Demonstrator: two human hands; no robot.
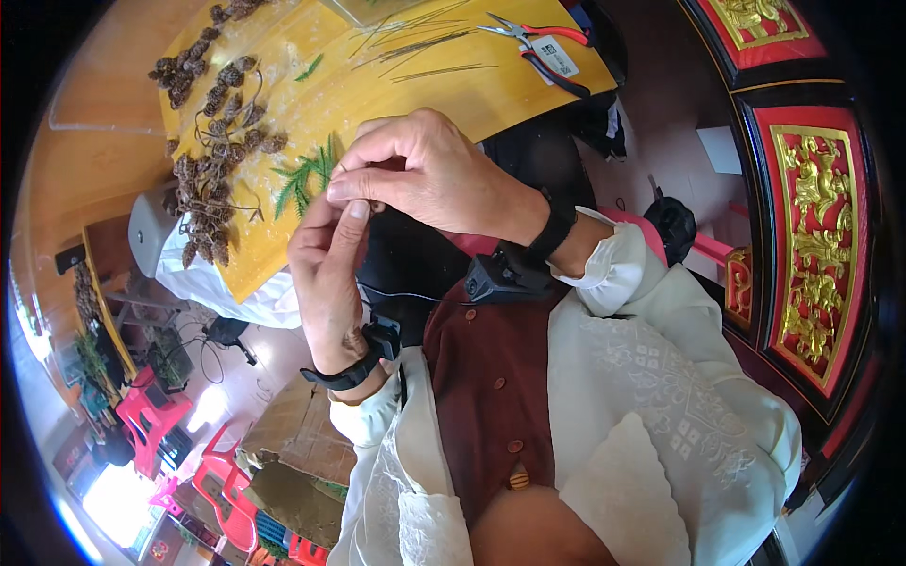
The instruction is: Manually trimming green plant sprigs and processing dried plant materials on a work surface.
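My left hand (326,255) and my right hand (425,174) meet just off the table's near edge, thumbs and fingertips pinched together. A small brown bit (377,207) peeks out under my right fingers; its kind is too hidden to tell. Right behind the fingertips is a green artificial fir sprig (300,183). Whether the fingers grip it or it lies on the table, I cannot tell. To the left, pine cones (212,184) on brown wire stems lie heaped along the yellow table (293,90).
Pliers (538,52) with red and black handles lie at the far right of the table, by several thin wires (425,52). A small green piece (309,68) lies near the cones. White plastic (226,283) hangs below the edge. Pink stools (151,415) and a cardboard box (302,424) stand lower left.
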